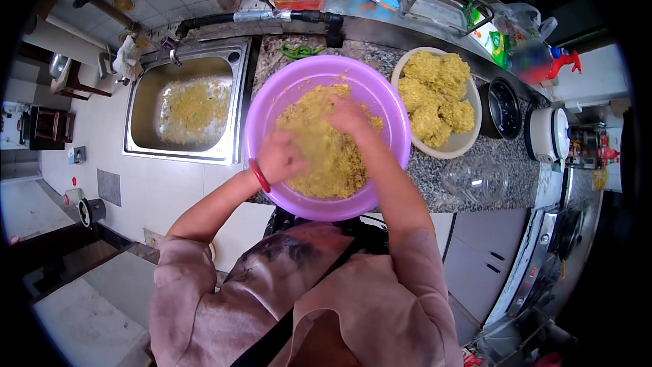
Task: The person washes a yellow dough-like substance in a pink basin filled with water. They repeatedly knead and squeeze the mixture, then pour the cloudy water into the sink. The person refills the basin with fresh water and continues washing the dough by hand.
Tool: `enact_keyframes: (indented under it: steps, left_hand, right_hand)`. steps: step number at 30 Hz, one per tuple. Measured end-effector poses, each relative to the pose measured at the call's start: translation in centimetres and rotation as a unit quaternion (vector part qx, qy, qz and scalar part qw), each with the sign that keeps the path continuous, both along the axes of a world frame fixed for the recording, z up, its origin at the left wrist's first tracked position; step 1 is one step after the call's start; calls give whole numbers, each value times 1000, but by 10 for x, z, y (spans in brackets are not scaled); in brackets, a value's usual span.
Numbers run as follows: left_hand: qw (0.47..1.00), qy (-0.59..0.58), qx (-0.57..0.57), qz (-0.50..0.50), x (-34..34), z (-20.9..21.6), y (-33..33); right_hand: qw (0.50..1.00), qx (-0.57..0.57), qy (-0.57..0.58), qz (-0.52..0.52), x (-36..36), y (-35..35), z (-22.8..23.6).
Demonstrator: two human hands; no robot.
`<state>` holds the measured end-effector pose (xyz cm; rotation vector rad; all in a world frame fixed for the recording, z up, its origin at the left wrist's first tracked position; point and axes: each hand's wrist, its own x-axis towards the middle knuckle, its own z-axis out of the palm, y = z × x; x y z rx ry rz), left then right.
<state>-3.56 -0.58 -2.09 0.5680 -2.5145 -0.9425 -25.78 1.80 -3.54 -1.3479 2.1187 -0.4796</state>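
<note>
Speckled kitchen counter (428, 175), purple basin (320, 212) atop, steel sink (183, 155) alongside.

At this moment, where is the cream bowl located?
In the head view, the cream bowl stands on the counter, just right of the purple basin, with the black pot on its other side.

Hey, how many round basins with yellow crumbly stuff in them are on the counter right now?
2: the purple basin in the middle, and the cream basin just right of it.
</note>
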Motion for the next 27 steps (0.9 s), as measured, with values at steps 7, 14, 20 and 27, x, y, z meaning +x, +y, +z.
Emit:
enact_keyframes:
  steps: [7,14,20,27]
  left_hand:
    - [967,-3,198,161,-13,3,-14]
    - [997,-22,68,18,-38,0,-38]
    - [920,-355,64,-155,-62,29,-29]
    - [948,-240,-205,-37,-92,2,-43]
  right_hand:
    - [972,-169,21,161,29,42,23]
    - [984,-126,-120,45,25,98,41]
    - [994,-56,-74,-66,4,113,22]
    - [983,24,181,32,-13,93,16]
